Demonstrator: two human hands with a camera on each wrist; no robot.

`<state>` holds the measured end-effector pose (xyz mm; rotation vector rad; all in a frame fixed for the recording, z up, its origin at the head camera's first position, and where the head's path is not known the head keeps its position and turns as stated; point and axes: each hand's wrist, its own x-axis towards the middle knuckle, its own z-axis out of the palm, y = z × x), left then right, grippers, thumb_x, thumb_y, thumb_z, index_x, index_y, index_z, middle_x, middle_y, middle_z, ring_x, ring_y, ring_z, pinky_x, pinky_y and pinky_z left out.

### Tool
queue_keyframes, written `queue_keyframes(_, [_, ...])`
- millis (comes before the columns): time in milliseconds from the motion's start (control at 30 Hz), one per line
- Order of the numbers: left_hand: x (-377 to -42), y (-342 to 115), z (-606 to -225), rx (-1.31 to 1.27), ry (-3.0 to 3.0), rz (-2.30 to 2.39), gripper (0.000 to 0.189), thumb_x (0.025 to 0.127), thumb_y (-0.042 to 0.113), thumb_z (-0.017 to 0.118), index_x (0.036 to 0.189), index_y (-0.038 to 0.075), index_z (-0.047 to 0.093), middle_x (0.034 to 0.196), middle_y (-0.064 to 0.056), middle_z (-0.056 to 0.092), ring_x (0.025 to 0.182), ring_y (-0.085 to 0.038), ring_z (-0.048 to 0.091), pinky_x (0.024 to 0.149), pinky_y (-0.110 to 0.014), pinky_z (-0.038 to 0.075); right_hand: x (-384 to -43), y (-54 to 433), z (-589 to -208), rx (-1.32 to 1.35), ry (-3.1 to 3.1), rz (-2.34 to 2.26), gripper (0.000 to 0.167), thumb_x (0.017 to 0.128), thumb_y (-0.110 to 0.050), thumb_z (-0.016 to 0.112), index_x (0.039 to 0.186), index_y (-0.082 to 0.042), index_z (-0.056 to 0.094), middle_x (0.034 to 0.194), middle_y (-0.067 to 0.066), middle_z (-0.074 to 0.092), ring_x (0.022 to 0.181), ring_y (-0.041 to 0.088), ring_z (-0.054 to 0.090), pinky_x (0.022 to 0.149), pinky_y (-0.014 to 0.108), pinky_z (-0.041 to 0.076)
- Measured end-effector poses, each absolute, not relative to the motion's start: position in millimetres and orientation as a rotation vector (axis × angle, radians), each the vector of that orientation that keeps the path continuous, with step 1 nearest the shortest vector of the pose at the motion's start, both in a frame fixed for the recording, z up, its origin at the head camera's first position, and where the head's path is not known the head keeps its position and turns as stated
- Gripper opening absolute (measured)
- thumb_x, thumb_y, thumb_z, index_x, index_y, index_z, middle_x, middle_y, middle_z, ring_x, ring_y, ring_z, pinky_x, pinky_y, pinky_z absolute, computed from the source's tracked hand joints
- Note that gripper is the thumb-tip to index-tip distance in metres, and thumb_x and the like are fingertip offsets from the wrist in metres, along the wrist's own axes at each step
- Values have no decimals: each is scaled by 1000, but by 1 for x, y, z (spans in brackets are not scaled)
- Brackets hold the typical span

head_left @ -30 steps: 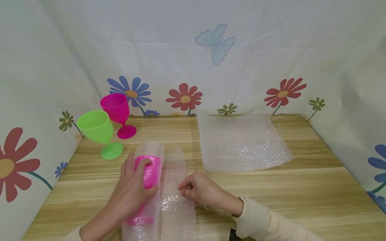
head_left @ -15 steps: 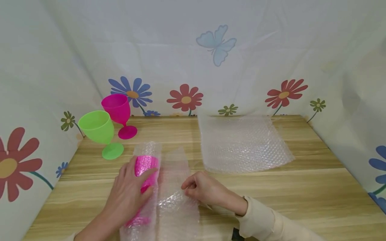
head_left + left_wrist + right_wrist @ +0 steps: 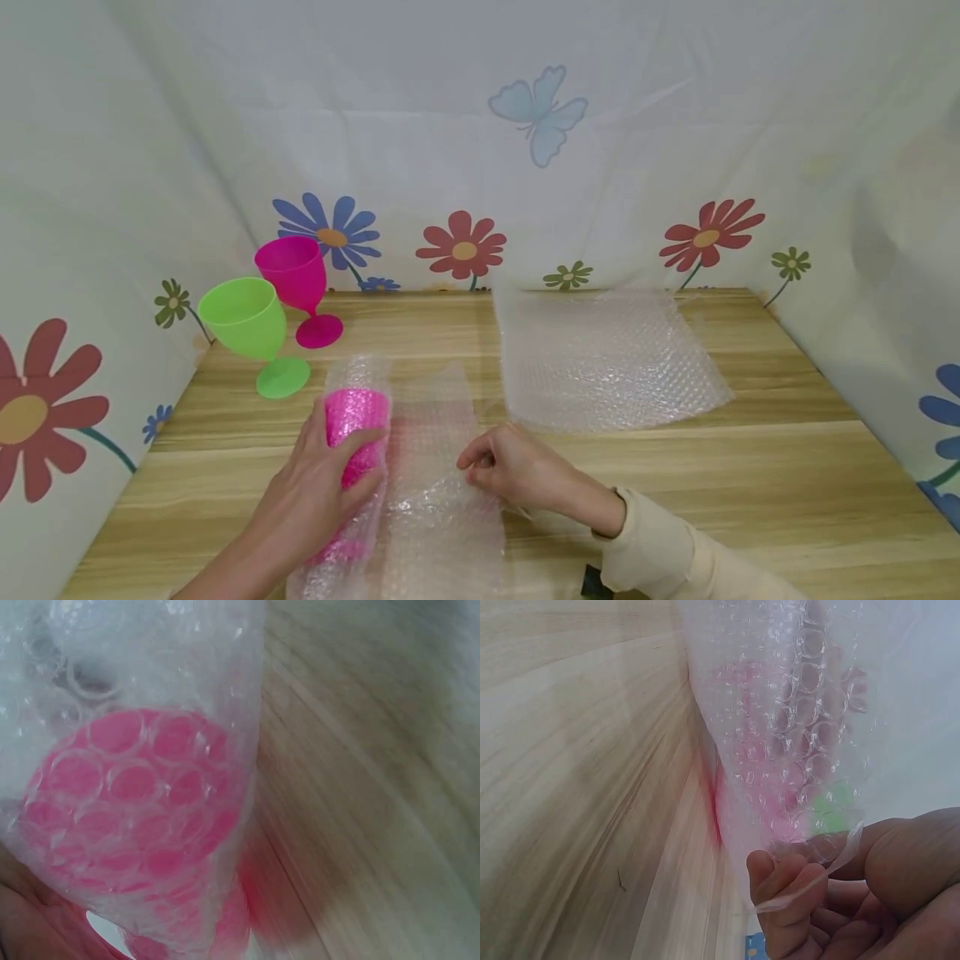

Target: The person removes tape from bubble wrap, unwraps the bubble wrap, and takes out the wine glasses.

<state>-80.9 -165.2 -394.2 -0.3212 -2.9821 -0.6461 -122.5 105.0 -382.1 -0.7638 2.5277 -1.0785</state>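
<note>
A pink goblet (image 3: 358,408) lies on its side, rolled in bubble wrap (image 3: 431,525), its foot toward the near edge. My left hand (image 3: 315,487) grips the wrapped goblet, thumb on the right and fingers over its far side. In the left wrist view the goblet's round pink foot (image 3: 135,795) shows through the bubbles. A loose flap of the wrap stretches to the right, where my right hand (image 3: 517,471) pinches its edge between thumb and fingers. The right wrist view has that edge lifted off the wood, held by my right hand (image 3: 911,862).
A green goblet (image 3: 247,321) and a second pink goblet (image 3: 296,271) stand upright at the back left. Another sheet of bubble wrap (image 3: 600,358) lies flat at the back right. A small black object (image 3: 596,582) sits beside my right sleeve. Flower-printed cloth walls surround the wooden table (image 3: 720,500).
My left hand and the wrapped goblet have shifted slightly left. My right hand has drawn a little to the right with the edge, so the flap between them looks wider.
</note>
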Motion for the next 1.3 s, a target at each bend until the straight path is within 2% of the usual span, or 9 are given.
queue_keyframes(133, [-83,-167,-395,-340,-2955,-570,64,82,41,87,139,22,65,161,-41,13,142,-63,25,101,-79,35,-123,107,-384,-762,2524,-1074,13,87,5,73,97,1,79,81,5,74,63,4,56,57,20,48])
queue_keyframes(233, [-84,-168,-393,-342,-2950,-582,65,80,35,90,138,22,65,160,-40,17,141,-62,25,105,-79,29,-124,108,-384,-766,2522,-1071,12,88,5,73,98,1,79,81,5,74,63,4,55,56,20,48])
queue_keyframes(333, [-84,-170,-390,-338,-2948,-620,63,80,23,90,137,19,65,164,-37,8,143,-60,21,105,-77,34,-125,110,-385,-770,2525,-1069,13,88,5,72,98,1,79,83,5,75,64,4,56,58,20,49])
queue_keyframes(467, [-81,-174,-386,-328,-2951,-627,62,81,10,88,138,17,64,167,-31,-5,144,-60,21,89,-71,50,-125,114,-384,-774,2528,-1073,14,87,5,71,98,2,79,83,5,75,64,5,56,58,21,49])
queue_keyframes(600, [-80,-176,-386,-306,-2988,-662,62,84,7,84,142,12,60,166,-34,-5,143,-62,20,87,-71,50,-125,116,-383,-784,2530,-1076,13,88,5,71,98,2,79,83,5,75,63,4,56,57,21,49])
queue_keyframes(800, [-79,-176,-389,-287,-2982,-670,55,88,12,80,136,2,55,162,-39,5,144,-61,19,93,-75,43,-124,115,-383,-792,2530,-1077,12,88,4,72,98,1,79,83,4,75,62,3,55,56,20,48])
queue_keyframes(1000, [-82,-180,-391,-252,-3023,-555,77,79,31,90,139,4,50,162,-37,12,140,-62,27,88,-78,45,-124,117,-383,-775,2520,-1077,13,88,4,73,98,1,79,84,5,76,62,4,55,55,20,47])
queue_keyframes(1133, [-82,-185,-391,-275,-2987,-483,78,72,29,95,132,3,54,159,-38,21,133,-60,36,97,-75,40,-124,118,-384,-767,2514,-1087,13,87,5,72,98,2,79,84,5,75,59,4,54,53,20,46])
queue_keyframes(1300, [-80,-189,-390,-290,-2972,-511,77,72,24,96,130,1,50,157,-39,21,133,-59,34,101,-74,39,-124,118,-384,-776,2530,-1073,13,87,4,73,98,1,79,83,5,75,62,4,55,55,21,48])
